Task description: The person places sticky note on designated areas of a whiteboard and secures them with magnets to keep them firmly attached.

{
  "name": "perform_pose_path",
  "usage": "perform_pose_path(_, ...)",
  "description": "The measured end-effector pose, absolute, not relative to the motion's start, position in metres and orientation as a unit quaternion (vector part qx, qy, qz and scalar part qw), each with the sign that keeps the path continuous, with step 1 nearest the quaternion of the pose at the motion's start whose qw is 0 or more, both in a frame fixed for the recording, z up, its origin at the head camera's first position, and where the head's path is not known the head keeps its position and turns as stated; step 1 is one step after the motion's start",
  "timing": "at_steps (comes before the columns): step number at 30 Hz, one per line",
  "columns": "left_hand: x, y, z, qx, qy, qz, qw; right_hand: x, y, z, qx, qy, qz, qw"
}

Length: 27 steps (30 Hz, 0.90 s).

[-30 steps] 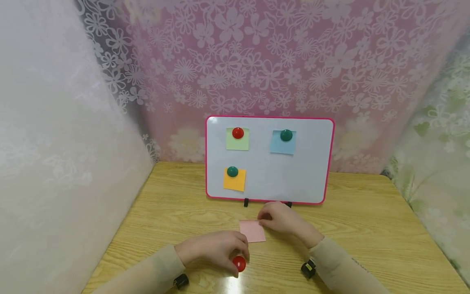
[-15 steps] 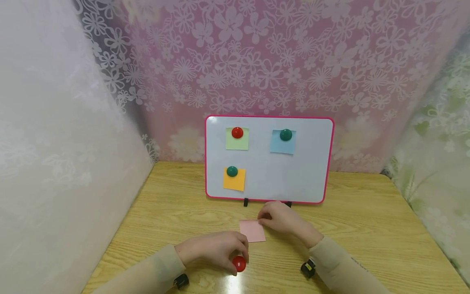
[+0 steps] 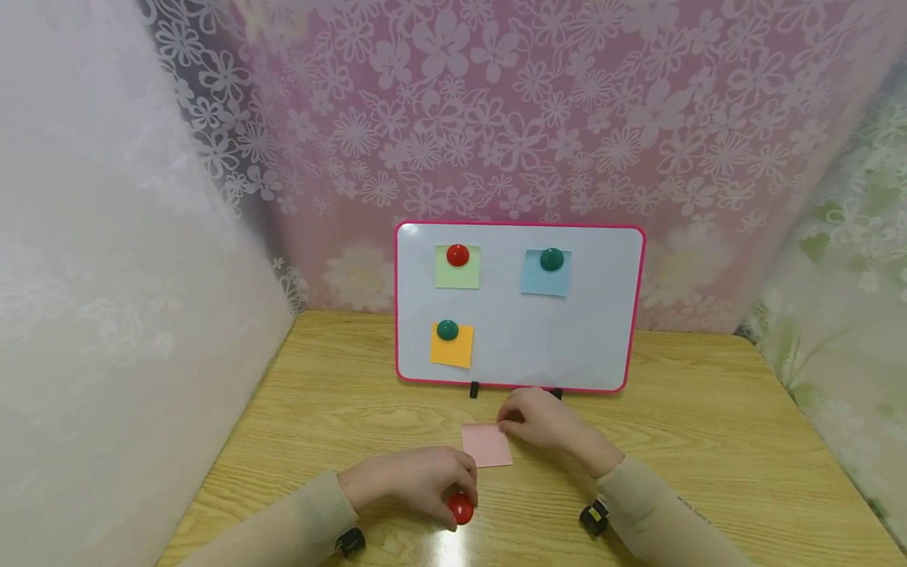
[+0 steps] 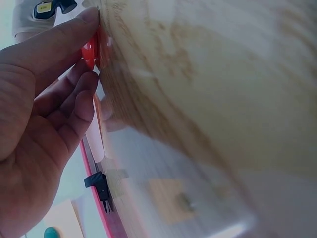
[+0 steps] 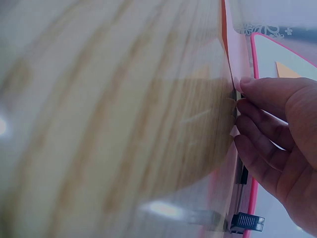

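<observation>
In the head view my left hand (image 3: 425,479) holds a round red magnet (image 3: 460,509) between thumb and fingers, low over the table. The left wrist view shows the red magnet (image 4: 90,52) edge-on, its rim right at the tabletop. A pink sticky note (image 3: 487,446) lies between my hands, its near left corner overlapped by the left fingers. At its far right corner, my right hand (image 3: 549,425) pinches it with thumb and forefinger. Seen from the right wrist, the pink sticky note (image 5: 238,49) rises slightly off the wood at the thumb tip.
Behind the hands a pink-framed whiteboard (image 3: 553,346) stands on small black feet (image 3: 474,390). It bears a green note (image 3: 457,277) under a red magnet, plus a blue note (image 3: 542,283) and an orange note (image 3: 457,354) under green magnets. Floral cloth (image 3: 496,118) hangs behind.
My left hand has shifted very slightly left with the red magnet in it. The right hand and the pink sticky note stay where they were.
</observation>
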<state>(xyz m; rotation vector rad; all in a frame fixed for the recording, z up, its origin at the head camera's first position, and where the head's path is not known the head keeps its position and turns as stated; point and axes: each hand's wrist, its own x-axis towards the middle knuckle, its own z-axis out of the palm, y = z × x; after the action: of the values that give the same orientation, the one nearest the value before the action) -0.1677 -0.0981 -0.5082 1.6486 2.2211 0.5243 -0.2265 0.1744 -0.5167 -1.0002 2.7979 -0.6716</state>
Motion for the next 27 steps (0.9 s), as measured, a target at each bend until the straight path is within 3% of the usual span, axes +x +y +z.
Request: perform_pose_path(27, -0.1687, -0.0963, -0.5047, 0.567, 0.779, 0.188, 0.191, -0.2244, 0.1752, -0.5171, -0.321, 0.912, -0.249, 0.05)
